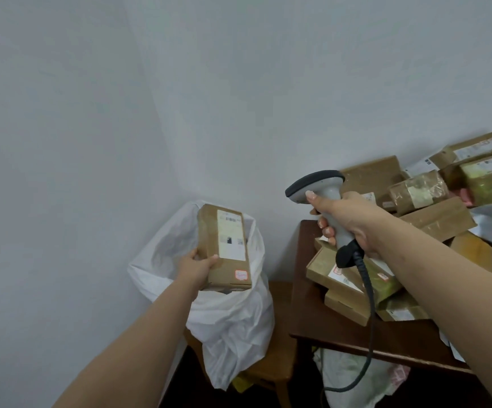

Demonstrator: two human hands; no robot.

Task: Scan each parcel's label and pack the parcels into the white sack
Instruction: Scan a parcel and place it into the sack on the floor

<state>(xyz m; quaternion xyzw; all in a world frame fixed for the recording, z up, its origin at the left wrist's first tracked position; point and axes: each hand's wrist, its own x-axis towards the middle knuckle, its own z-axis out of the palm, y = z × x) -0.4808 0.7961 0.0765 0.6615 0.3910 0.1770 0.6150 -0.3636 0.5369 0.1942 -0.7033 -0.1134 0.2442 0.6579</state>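
My left hand [197, 267] grips a brown cardboard parcel [224, 248] by its lower left side, its white label facing me, held above the open mouth of the white sack [233, 319]. My right hand [347, 219] holds a grey barcode scanner [316, 187] by its handle, head pointing left toward the parcel, index finger on the trigger. The scanner's black cable [368, 290] hangs down in front of the table. A pile of brown parcels [415, 201] lies on the dark wooden table [356, 334] at the right.
The sack stands on a low wooden stool [280, 363] in the wall corner, left of the table. A crumpled white bag [353, 378] lies under the table. A plain pale wall [150, 83] fills the upper view.
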